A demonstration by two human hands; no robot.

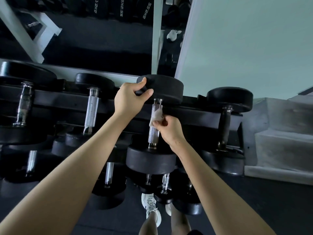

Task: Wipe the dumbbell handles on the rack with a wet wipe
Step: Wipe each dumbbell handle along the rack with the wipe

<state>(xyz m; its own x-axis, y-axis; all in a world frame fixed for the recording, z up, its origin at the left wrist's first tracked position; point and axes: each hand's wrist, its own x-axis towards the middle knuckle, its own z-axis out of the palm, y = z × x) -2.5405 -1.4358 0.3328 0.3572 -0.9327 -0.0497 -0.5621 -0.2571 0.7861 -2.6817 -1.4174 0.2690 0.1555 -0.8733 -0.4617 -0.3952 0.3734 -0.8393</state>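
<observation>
- Running away from me, the dumbbell (155, 133) lies with its long axis pointing from the near head (150, 160), just below my right wrist, to the far head (162, 87) under my left hand, leaning a little rightward at the far end.
- Its knurled handle (153, 134) spans the gap between the two heads, passing just left of my right hand.
- My left hand (128, 99) grips the left rim of the far head, fingers curled over the top edge and thumb hooked on the near face.
- My right hand (169, 129) is closed narrow, fingertips pinching a bunched wet wipe (156, 115) against the handle around its middle.
- The wipe wraps the handle's far half, just beyond my fingertips.
- The dumbbell rests on the top tier of the black rack (194, 114), which runs crosswise beneath both hands.
- A second dumbbell (91, 109) sits left of my left hand and a dark-handled one (226, 126) right of my right hand, both lying parallel.
- Below my forearms, a white shoe (150, 206) stands on the dark floor.
</observation>
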